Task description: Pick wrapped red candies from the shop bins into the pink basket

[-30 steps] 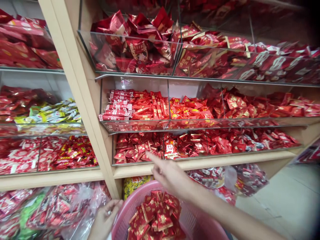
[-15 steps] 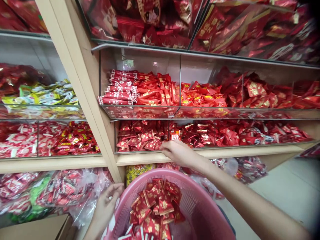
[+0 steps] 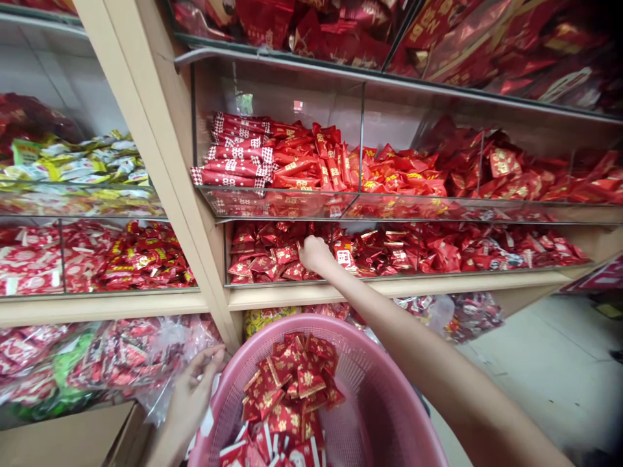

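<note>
Even, fairly bright indoor light falls from above and in front, with soft shadows only. The clear acrylic bin fronts [image 3: 292, 204] catch pale glare and mirror the red foil packets [image 3: 389, 178] behind them, and a small bright reflection sits on the back panel of the middle shelf. The foil wrappers glint in scattered specks. The upper right corner sinks into dark vignetting, and the beige wooden shelf upright [image 3: 160, 162] leans and bows with wide-angle distortion. The pink plastic mesh basket [image 3: 389, 402] and the bare right forearm [image 3: 438, 376] near the bottom edge look slightly soft, and the left hand [image 3: 192, 395] is mildly blurred.
</note>
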Demonstrator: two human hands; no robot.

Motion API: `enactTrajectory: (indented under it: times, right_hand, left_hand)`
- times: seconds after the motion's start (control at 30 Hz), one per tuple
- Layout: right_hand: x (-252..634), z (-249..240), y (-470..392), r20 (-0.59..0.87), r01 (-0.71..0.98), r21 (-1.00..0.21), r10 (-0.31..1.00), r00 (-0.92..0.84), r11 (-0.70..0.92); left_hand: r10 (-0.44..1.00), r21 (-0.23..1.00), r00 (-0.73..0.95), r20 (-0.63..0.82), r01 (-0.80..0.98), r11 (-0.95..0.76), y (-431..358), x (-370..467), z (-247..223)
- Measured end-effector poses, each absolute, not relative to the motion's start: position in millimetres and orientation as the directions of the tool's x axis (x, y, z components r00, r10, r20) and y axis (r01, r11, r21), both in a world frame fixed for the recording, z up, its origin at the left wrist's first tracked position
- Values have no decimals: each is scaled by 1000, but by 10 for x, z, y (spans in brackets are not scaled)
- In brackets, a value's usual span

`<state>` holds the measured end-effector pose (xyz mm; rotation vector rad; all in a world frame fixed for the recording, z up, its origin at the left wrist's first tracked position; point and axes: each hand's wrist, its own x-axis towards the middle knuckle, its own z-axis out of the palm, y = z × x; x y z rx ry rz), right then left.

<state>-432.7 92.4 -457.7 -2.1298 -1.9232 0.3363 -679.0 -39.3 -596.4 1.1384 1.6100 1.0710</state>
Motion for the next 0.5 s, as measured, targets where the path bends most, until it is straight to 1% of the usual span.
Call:
enactTrajectory:
  times: [0.13,0.27,0.33,0.43,0.5]
  right_hand:
    - [-4362,-4607,964,37,921,-369,988,153,-129]
    - [-4396,-4583,914,90,911,-401,985,145,-97]
    - [-4377,-4556,844,166,908,-417,980,110,-31]
    - [-4287,-4500,684,312,898,-422,950,19,121]
    - [-4195,-4455,543,375,874,-435,926,-45,219]
  left_hand:
    - [964,957,-219,-154,210,201,-418,-6820,-5968]
    - [970,961,-210,-122,218,168,-427,-6830,-5986]
    - [971,960,-213,-108,230,158,-425,-6830,-5992]
    - [970,959,-226,-88,243,144,-415,-6822,-5998]
    - [970,959,-225,-88,244,144,-407,-6816,-6002]
